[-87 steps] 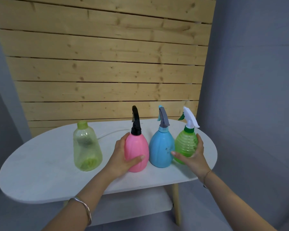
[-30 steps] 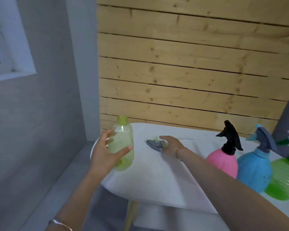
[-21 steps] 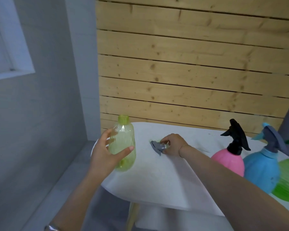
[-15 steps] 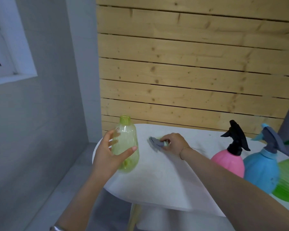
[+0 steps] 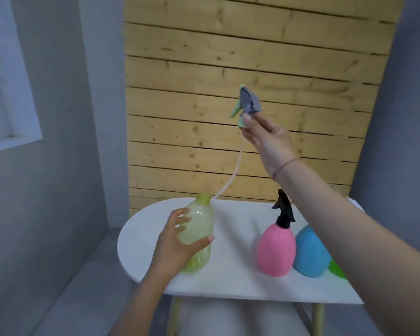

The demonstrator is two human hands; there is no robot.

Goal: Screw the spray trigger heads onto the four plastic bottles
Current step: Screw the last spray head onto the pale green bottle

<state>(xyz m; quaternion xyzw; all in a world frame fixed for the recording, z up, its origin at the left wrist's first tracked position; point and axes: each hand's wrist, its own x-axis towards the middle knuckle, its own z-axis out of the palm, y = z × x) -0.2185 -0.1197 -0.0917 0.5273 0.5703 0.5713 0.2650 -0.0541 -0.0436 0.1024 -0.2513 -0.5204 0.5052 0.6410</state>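
Note:
My left hand [image 5: 174,246] grips the pale yellow-green bottle [image 5: 199,236], which stands upright and open-necked on the white table [image 5: 228,275]. High above the table my right hand [image 5: 268,139] pinches a grey and light-green spray trigger head [image 5: 246,104]. Its thin tube [image 5: 230,178] hangs down, and the tube's tip is just beside the bottle's neck. The pink bottle [image 5: 275,251] wears a black trigger head [image 5: 284,210]. My right forearm hides most of the blue bottle [image 5: 309,253] and the green bottle [image 5: 336,269].
A wall of wooden planks [image 5: 252,117] rises behind the table. A grey wall with a window frame [image 5: 12,93] is at the left, another grey wall at the right. The table's left edge curves close to the yellow-green bottle.
My right hand has picked the trigger head up off the table and raised it high, its tube trailing toward the bottle's neck. My left hand still holds the yellow-green bottle.

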